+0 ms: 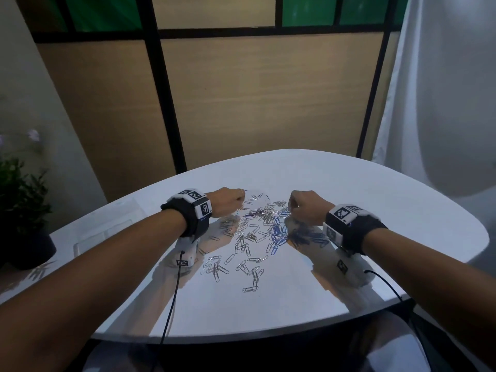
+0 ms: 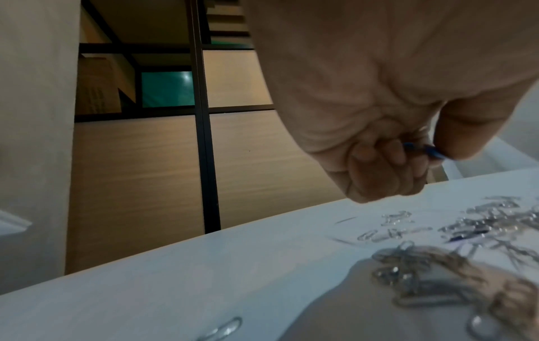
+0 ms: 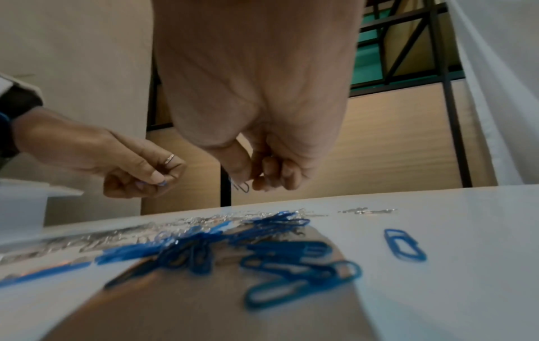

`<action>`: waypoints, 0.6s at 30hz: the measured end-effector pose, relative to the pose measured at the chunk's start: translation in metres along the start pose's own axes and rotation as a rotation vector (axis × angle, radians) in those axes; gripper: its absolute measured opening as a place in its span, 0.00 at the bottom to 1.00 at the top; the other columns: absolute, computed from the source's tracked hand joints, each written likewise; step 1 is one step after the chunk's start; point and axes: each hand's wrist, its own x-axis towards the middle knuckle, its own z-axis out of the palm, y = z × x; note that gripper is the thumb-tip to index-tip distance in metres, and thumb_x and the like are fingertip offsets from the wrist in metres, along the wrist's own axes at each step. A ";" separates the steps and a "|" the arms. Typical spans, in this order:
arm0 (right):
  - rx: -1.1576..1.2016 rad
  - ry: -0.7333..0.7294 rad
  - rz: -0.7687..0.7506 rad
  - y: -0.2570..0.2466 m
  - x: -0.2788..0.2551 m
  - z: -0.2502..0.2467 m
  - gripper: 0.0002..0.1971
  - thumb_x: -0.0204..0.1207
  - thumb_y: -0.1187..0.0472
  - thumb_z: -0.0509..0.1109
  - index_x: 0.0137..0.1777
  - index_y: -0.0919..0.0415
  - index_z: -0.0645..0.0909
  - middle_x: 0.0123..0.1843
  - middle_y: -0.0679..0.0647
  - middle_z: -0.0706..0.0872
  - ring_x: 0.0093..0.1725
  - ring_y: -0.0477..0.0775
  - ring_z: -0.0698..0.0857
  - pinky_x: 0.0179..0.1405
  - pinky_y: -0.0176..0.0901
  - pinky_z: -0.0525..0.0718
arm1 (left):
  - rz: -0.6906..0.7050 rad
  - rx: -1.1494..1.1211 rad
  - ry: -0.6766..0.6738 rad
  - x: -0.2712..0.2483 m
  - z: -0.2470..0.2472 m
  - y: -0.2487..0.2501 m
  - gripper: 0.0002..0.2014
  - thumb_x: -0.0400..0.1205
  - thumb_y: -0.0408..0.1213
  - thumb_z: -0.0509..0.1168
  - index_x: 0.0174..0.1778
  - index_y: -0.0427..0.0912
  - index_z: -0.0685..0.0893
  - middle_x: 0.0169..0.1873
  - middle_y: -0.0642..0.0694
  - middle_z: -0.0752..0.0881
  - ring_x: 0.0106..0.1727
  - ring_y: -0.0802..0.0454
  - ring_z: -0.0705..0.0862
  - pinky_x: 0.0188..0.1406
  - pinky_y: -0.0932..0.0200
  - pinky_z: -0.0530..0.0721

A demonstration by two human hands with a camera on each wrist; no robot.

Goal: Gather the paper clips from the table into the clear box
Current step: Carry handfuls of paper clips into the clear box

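Observation:
Silver and blue paper clips (image 1: 257,232) lie scattered in the middle of the glossy white table (image 1: 375,216), the blue ones (image 3: 280,260) mostly on the right of the pile. My left hand (image 1: 239,202) hovers over the pile's far left edge and pinches a blue clip (image 2: 424,150) between thumb and curled fingers. My right hand (image 1: 294,208) hovers over the far right edge, fingers curled, pinching a thin clip (image 3: 242,185) that hangs below the fingertips. The clear box (image 1: 104,232) sits on the table's left side, beside my left forearm.
A potted plant (image 1: 21,210) stands off the table's left edge. Two black cables (image 1: 171,299) run from the wrist cameras over the near table edge. A wood-panel partition (image 1: 255,98) stands behind the table, and a white curtain (image 1: 442,89) hangs at the right.

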 end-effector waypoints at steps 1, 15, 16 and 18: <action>0.028 0.022 -0.005 0.001 -0.001 -0.003 0.05 0.73 0.72 0.59 0.43 0.72 0.76 0.53 0.71 0.85 0.53 0.69 0.81 0.36 0.41 0.69 | -0.001 -0.015 0.017 0.001 -0.003 0.003 0.05 0.87 0.35 0.51 0.46 0.41 0.68 0.40 0.42 0.77 0.42 0.44 0.72 0.43 0.53 0.68; 0.960 -0.097 0.153 0.019 -0.001 -0.001 0.14 0.77 0.65 0.53 0.30 0.62 0.73 0.28 0.55 0.66 0.27 0.52 0.61 0.28 0.42 0.57 | 0.011 -0.041 0.044 0.018 0.000 0.055 0.19 0.88 0.41 0.53 0.32 0.36 0.67 0.25 0.47 0.66 0.30 0.47 0.66 0.30 0.56 0.60; 1.043 -0.121 0.194 0.017 -0.003 0.000 0.15 0.78 0.61 0.53 0.29 0.61 0.70 0.29 0.55 0.67 0.26 0.51 0.62 0.28 0.41 0.59 | -0.017 -0.056 0.063 0.023 0.004 0.059 0.22 0.88 0.45 0.52 0.29 0.38 0.63 0.24 0.46 0.65 0.27 0.48 0.63 0.29 0.55 0.58; 1.118 -0.146 0.244 0.017 -0.004 0.001 0.17 0.80 0.56 0.55 0.29 0.60 0.68 0.28 0.53 0.69 0.25 0.50 0.63 0.23 0.39 0.63 | -0.039 -0.066 0.075 0.032 0.011 0.063 0.26 0.88 0.50 0.52 0.25 0.41 0.62 0.23 0.45 0.66 0.26 0.47 0.64 0.30 0.56 0.60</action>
